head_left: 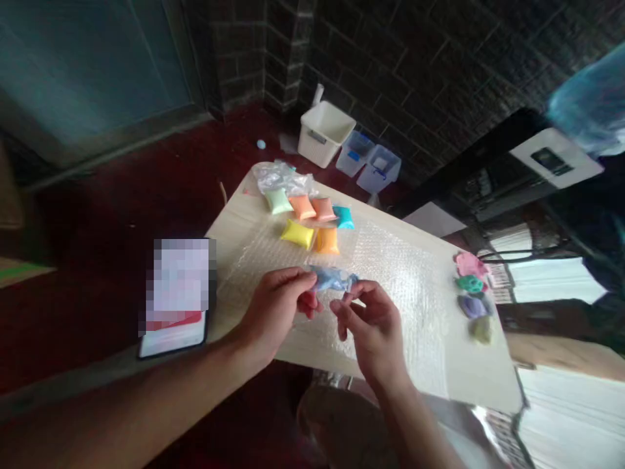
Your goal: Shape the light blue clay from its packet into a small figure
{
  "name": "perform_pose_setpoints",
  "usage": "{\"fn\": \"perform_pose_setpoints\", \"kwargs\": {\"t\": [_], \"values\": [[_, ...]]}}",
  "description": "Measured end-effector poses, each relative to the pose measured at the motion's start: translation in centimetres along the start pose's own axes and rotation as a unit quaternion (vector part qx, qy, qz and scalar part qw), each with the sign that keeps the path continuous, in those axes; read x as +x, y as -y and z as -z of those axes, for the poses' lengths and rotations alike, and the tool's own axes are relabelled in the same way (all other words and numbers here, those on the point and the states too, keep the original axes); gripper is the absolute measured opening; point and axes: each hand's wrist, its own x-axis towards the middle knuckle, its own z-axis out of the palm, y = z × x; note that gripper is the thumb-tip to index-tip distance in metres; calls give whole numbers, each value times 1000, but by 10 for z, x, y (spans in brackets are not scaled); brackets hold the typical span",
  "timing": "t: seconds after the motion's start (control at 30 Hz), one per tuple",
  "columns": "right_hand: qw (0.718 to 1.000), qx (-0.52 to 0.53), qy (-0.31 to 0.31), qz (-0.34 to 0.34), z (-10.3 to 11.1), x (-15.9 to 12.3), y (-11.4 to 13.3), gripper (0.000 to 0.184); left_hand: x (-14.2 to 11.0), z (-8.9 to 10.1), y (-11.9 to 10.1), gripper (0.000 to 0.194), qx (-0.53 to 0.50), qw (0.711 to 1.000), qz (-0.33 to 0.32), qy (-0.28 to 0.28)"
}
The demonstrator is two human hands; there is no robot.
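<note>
A small blue-grey plastic packet [329, 279] is held above the table between both hands. My left hand [280, 306] pinches its left end, thumb on top. At the packet's right end, the fingers of my right hand [371, 319] are closed on its crumpled edge. Beyond the hands lie several pillow-shaped packets: yellow [297, 234], orange-yellow [327, 241], pale green [278, 201], orange [303, 207], salmon [323, 209] and turquoise [344, 217]. What fills the packets cannot be made out.
Bubble wrap [410, 286] covers much of the pale table [493, 378]. Crumpled clear plastic [280, 176] lies at its far corner. Pink [469, 265], green [469, 283] and purple [472, 305] lumps sit at the right. A tablet-like screen [173, 339] is at left; a white bin [322, 133] stands beyond.
</note>
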Motion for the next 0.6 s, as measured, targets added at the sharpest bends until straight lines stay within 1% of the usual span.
{"fn": "perform_pose_setpoints", "kwargs": {"t": [0.13, 0.2, 0.33, 0.47, 0.57, 0.6], "values": [[1000, 1, -1, 17, 0, -1, -2, 19, -3, -2, 0, 27, -29, 999, 28, -2], [1000, 2, -12, 18, 0, -2, -3, 22, -4, -3, 0, 25, -42, 998, 44, 0], [999, 30, -10, -21, -2, -3, -1, 16, -4, -4, -3, 25, -60, 997, 48, -6], [993, 94, 0, -74, -4, -2, 6, 21, -2, -5, -8, 26, -71, 995, 66, -20], [989, 116, -6, -93, -1, 1, 12, 25, 1, -2, -10, 29, -57, 993, 104, 5], [989, 117, -10, -95, 1, 2, 14, 26, 3, 1, -11, 32, -40, 993, 106, 17]]}}
